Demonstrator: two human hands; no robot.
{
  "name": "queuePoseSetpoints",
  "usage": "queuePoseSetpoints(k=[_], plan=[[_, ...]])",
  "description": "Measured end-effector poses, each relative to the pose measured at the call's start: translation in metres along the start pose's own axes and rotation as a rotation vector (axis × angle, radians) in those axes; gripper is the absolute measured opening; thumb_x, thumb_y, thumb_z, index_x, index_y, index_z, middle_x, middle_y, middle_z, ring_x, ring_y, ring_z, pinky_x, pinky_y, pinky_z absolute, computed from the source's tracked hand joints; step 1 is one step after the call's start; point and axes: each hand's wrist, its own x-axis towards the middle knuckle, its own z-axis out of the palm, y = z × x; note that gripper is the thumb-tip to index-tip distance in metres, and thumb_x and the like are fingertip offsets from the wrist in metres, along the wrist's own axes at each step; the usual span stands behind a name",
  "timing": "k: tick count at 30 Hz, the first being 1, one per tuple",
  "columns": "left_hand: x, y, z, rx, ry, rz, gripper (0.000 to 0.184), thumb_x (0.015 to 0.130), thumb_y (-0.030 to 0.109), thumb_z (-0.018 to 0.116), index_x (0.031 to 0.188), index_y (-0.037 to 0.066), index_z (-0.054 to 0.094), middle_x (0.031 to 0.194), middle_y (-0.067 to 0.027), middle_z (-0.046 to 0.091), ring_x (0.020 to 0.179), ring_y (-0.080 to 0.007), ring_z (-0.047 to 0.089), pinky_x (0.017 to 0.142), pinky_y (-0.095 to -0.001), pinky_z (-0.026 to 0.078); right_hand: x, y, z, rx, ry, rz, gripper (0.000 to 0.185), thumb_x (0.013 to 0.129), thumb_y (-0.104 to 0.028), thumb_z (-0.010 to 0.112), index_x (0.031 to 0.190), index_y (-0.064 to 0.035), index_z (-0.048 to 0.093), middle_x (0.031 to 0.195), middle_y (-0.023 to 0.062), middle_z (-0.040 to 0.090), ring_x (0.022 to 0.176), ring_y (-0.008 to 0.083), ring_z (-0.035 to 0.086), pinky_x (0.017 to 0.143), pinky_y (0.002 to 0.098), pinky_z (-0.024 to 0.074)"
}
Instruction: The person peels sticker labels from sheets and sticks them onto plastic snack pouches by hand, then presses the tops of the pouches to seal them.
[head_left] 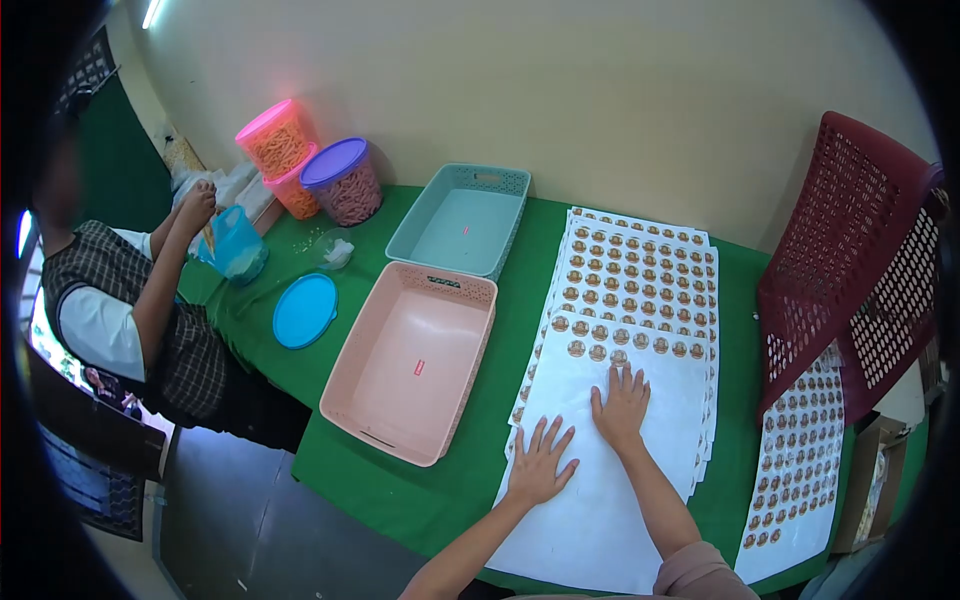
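A white sticker sheet (570, 545) lies on top of a stack of sheets (640, 265) printed with rows of round brown labels. My left hand (540, 465) rests on the lower left part of the top sheet, its fingers spread. Farther up, my right hand (622, 408) lies on the same sheet with fingers apart, just below the few round labels left along its upper edge. Most of this top sheet is bare white. Neither hand holds anything.
Left of the stack are a pink basket (400, 365) and a green basket (460, 215). Beyond stand tubs (345, 185), a blue lid (305, 311) and a person handling a blue container (240, 250). At right, a maroon plastic chair (830, 250) overhangs another label sheet (795, 470).
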Motion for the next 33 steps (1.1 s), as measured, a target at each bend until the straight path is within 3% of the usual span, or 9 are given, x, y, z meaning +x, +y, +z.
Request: queuePoseSetpoints(k=[13, 16, 19, 22, 23, 25, 28, 30, 33], plan=[[-0.004, -0.001, 0.000, 0.037, 0.002, 0.001, 0.054, 0.082, 0.044, 0.035, 0.128, 0.016, 0.028, 0.134, -0.0087, 0.019, 0.125, -0.0264, 0.013, 0.097, -0.0519, 0.007, 0.012, 0.002, -0.016, 0.014, -0.250, -0.041, 0.058, 0.076, -0.032, 0.049, 0.119, 0.0040, 0.035, 0.128, 0.0172, 0.027, 0.113, 0.0469, 0.025, 0.093, 0.0538, 0.0200], [-0.002, 0.001, 0.002, 0.028, 0.019, 0.001, 0.054, 0.082, 0.044, 0.034, 0.128, 0.016, 0.028, 0.134, -0.0086, 0.019, 0.125, -0.0265, 0.013, 0.097, -0.0521, 0.007, 0.021, 0.007, -0.030, 0.070, -0.234, 0.034, 0.061, 0.075, -0.028, 0.053, 0.122, 0.0034, 0.030, 0.130, 0.0189, 0.022, 0.114, 0.0399, 0.029, 0.093, 0.0455, 0.0257], [-0.002, 0.001, 0.002, 0.063, 0.007, -0.003, 0.053, 0.083, 0.044, 0.033, 0.127, 0.017, 0.029, 0.135, -0.0075, 0.019, 0.125, -0.0254, 0.013, 0.097, -0.0515, 0.010, 0.031, 0.024, -0.034, 0.454, -0.011, 0.177, 0.064, 0.072, -0.017, 0.057, 0.124, 0.0026, 0.026, 0.130, 0.0214, 0.017, 0.107, 0.0339, 0.040, 0.086, 0.0404, 0.0364], [-0.005, 0.002, 0.000, 0.066, 0.010, -0.004, 0.053, 0.083, 0.045, 0.032, 0.128, 0.017, 0.029, 0.135, -0.0078, 0.019, 0.125, -0.0256, 0.014, 0.097, -0.0516, 0.010, 0.016, 0.035, -0.029, 0.962, 0.276, 0.419, 0.027, 0.070, -0.008, 0.062, 0.093, 0.0055, 0.056, 0.080, 0.0102, 0.058, 0.060, 0.0130, 0.052, 0.055, 0.0247, 0.0419], [-0.005, 0.002, 0.001, 0.043, 0.021, 0.001, 0.053, 0.083, 0.044, 0.034, 0.127, 0.016, 0.029, 0.134, -0.0084, 0.020, 0.125, -0.0261, 0.014, 0.097, -0.0521, 0.010, 0.001, 0.030, -0.026, 1.061, 0.376, 0.416, 0.012, 0.071, -0.007, 0.063, 0.075, 0.0041, 0.061, 0.057, -0.0024, 0.051, 0.054, 0.0031, 0.042, 0.048, 0.0156, 0.0319], [-0.002, -0.001, 0.001, 0.022, 0.038, 0.011, 0.053, 0.082, 0.044, 0.035, 0.127, 0.016, 0.029, 0.133, -0.0090, 0.021, 0.125, -0.0266, 0.014, 0.097, -0.0527, 0.009, -0.039, 0.002, -0.027, 1.183, 0.313, 0.517, 0.008, 0.069, -0.003, 0.064, 0.069, 0.0012, 0.057, 0.060, -0.0009, 0.051, 0.052, 0.0038, 0.042, 0.047, 0.0162, 0.0327], [-0.004, 0.000, 0.007, -0.004, 0.059, 0.015, 0.053, 0.082, 0.043, 0.036, 0.127, 0.015, 0.030, 0.134, -0.0089, 0.021, 0.124, -0.0272, 0.015, 0.096, -0.0531, 0.009, -0.090, -0.029, -0.014, 1.470, 0.299, 0.407, 0.028, 0.068, 0.003, 0.062, 0.074, -0.0060, 0.036, 0.063, 0.0039, 0.053, 0.052, 0.0037, 0.045, 0.048, 0.0152, 0.0364], [-0.004, -0.003, 0.008, 0.012, 0.050, 0.027, 0.052, 0.082, 0.041, 0.036, 0.127, 0.015, 0.030, 0.134, -0.0089, 0.020, 0.125, -0.0277, 0.014, 0.096, -0.0535, 0.010, -0.111, -0.044, -0.012, 1.593, 0.323, 0.517, 0.025, 0.069, 0.002, 0.061, 0.080, -0.0032, 0.039, 0.066, 0.0041, 0.053, 0.053, 0.0053, 0.047, 0.048, 0.0167, 0.0379], [0.001, -0.016, 0.004, -0.162, -0.018, 0.066, 0.046, 0.080, 0.023, 0.043, 0.124, 0.013, 0.034, 0.133, -0.0106, 0.022, 0.124, -0.0293, 0.016, 0.096, -0.0549, 0.009, -0.121, -0.044, -0.008, 1.519, 0.239, 0.499, 0.026, 0.071, 0.000, 0.059, 0.091, 0.0006, 0.043, 0.069, 0.0042, 0.052, 0.056, 0.0067, 0.047, 0.049, 0.0178, 0.0390]])
